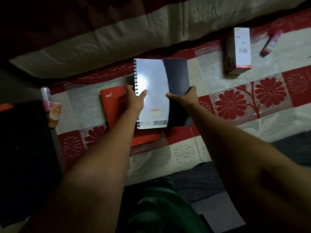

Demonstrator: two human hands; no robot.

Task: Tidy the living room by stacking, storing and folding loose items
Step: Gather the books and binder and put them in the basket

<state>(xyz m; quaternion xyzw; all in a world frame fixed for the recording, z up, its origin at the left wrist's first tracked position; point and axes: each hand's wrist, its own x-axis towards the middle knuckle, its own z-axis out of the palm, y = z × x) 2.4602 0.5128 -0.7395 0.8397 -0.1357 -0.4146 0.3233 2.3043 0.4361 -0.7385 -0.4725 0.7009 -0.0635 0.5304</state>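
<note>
A spiral-bound notebook (pixel 152 84) with a shiny white cover is held above the red-and-cream quilt (pixel 252 101). My left hand (pixel 134 98) grips its spiral edge, thumb on the cover. My right hand (pixel 183 96) pinches the right edge, where a dark cover or second dark book (pixel 178 74) shows behind the white one. Under my left hand, flat on the quilt, lies a red book (pixel 114 105) with white lettering. The notebook partly covers the red book.
A white-and-red carton (pixel 239 51) lies at the upper right, with a pink tube (pixel 271 42) beyond it. A pink bottle (pixel 46 98) and an orange bottle (pixel 54 114) stand at the left edge. A long cream bolster (pixel 117 36) runs along the back.
</note>
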